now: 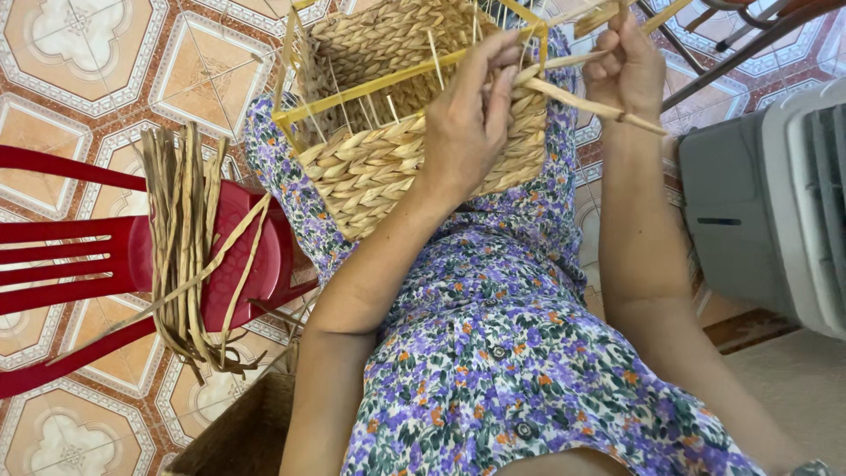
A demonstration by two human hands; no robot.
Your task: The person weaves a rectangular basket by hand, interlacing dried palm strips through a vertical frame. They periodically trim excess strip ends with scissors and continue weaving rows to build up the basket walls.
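Tiled floor (79,53), orange and white pattern, is seen beyond and to the left of the basket. A grey appliance (775,203) is set to the basket's right, well apart. A red plastic chair (53,256) is placed left of and below the basket, w/ a bundle of dried fibre strands (181,238) draped over its seat. The woven basket (388,132), half-finished w/ a yellow frame, is rested on the lap, on a floral dress. Left hand (471,115) is laid against the basket's right wall, fingers curled over the rim, gripping the weave and a strand there. Right hand (626,66) is held just right of the basket, near its upper corner, fingers closed on a fibre strand (599,107) that is stretched from the rim out past the fist.
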